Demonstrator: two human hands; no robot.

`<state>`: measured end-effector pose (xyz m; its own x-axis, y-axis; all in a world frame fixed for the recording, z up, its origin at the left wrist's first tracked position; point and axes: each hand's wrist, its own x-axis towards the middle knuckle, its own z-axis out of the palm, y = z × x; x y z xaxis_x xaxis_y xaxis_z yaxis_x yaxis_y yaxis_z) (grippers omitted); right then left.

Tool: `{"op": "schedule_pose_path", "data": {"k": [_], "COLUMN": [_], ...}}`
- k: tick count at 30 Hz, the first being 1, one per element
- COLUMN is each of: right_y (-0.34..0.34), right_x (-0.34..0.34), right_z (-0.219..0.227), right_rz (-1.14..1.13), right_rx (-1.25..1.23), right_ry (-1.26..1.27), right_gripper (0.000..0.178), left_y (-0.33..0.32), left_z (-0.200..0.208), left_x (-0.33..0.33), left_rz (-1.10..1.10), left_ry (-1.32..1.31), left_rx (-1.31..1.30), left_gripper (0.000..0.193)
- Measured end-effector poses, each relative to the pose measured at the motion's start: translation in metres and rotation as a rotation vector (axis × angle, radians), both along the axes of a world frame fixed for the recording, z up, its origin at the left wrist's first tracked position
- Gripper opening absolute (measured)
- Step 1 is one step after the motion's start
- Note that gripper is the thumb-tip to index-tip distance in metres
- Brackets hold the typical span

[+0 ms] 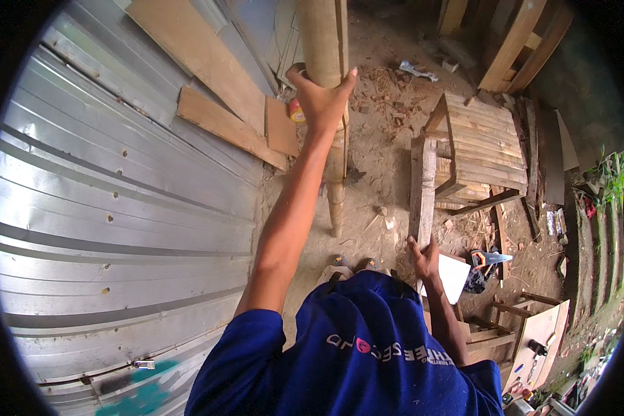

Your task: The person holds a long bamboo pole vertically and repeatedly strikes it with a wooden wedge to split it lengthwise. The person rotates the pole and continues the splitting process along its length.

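Note:
My left hand (319, 100) reaches forward and is wrapped round a thick bamboo pole (320, 41), thumb on its right side and fingers on its left. Below the hand, the pole's thinner part (336, 187) runs down to the ground before my feet. A thin strip of wood or bamboo (344, 41) lies along its right side. My right hand (426, 260), lower and to the right, grips the near end of a weathered wooden beam (423, 187). That beam's far end is beside a slatted wooden stool (482, 142).
Corrugated metal sheeting (118, 194) forms a wall on my left, with wooden boards (208, 62) leaning there. On the right are a handsaw (491, 258), a white panel (447, 279) and a small table (537, 343) holding tools. Debris (385, 90) litters the dirt ahead.

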<state>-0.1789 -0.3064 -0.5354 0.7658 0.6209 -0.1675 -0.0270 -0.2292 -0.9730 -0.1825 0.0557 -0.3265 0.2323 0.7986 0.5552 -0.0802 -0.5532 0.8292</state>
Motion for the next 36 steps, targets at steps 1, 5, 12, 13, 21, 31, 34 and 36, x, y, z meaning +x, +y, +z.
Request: {"op": "schedule_pose_path", "data": {"k": [1,5,12,13,21,31,34,36], "right_y": [0.003,0.034,0.104,0.113,0.14,0.144,0.141,0.143], "right_x": [0.0,-0.012,-0.029,-0.03,-0.023,-0.011,-0.01,-0.004], "right_z": [0.012,0.042,0.025,0.021,0.005,0.008,0.009,0.011], "right_rz": [-0.047,-0.086,0.066,0.047,0.045,0.062,0.164,0.11], "right_rx": [0.019,0.299,-0.067,-0.129,-0.178,-0.076,-0.402,-0.383], "right_ry": [-0.018,-0.134,-0.159,-0.092,-0.211,-0.263,-0.22,-0.151], "right_gripper": [0.044,0.036,0.048,0.048,0.054,0.056,0.062,0.06], "left_y": [0.0,0.006,0.007,0.004,-0.015,-0.009,-0.008,-0.008], "left_z": [0.003,0.007,-0.008,-0.008,0.004,0.001,0.001,0.0], "left_x": [0.001,-0.002,0.008,0.009,0.003,-0.002,-0.001,-0.001], "left_rz": [0.05,0.21,0.12,0.075,0.047,-0.051,-0.024,-0.052], "left_ry": [-0.021,-0.037,-0.078,-0.126,-0.126,-0.163,-0.188,-0.19], "left_rx": [0.058,0.172,0.256,0.2,0.057,-0.033,0.083,0.083], "left_gripper": [0.094,0.092,0.079,0.078,0.065,0.067,0.071,0.074]}}
